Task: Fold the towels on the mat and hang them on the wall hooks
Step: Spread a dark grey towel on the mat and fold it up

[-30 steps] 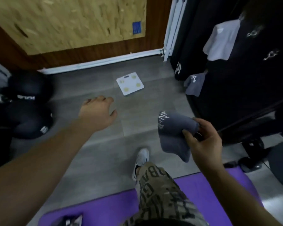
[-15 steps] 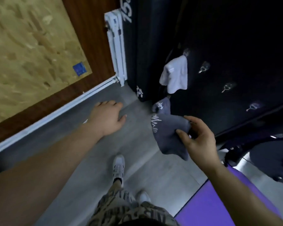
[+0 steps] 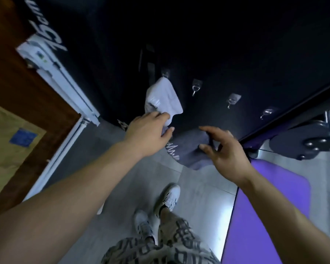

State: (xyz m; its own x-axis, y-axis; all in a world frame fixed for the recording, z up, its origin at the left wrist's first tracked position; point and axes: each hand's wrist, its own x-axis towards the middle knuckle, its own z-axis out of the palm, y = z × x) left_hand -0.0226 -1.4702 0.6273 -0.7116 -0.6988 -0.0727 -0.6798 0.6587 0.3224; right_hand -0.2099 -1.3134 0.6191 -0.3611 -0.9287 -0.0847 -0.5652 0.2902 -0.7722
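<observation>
Three bare hooks run up-right of the grey towel, which hangs lengthwise down from the nearer right hand, grip pinching its upper edge. Left hand, released, fingers straight, beside the hung white towel.

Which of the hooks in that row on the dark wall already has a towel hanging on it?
The leftmost hook: the white towel hangs from it, while the other three hooks to its right are bare.
</observation>
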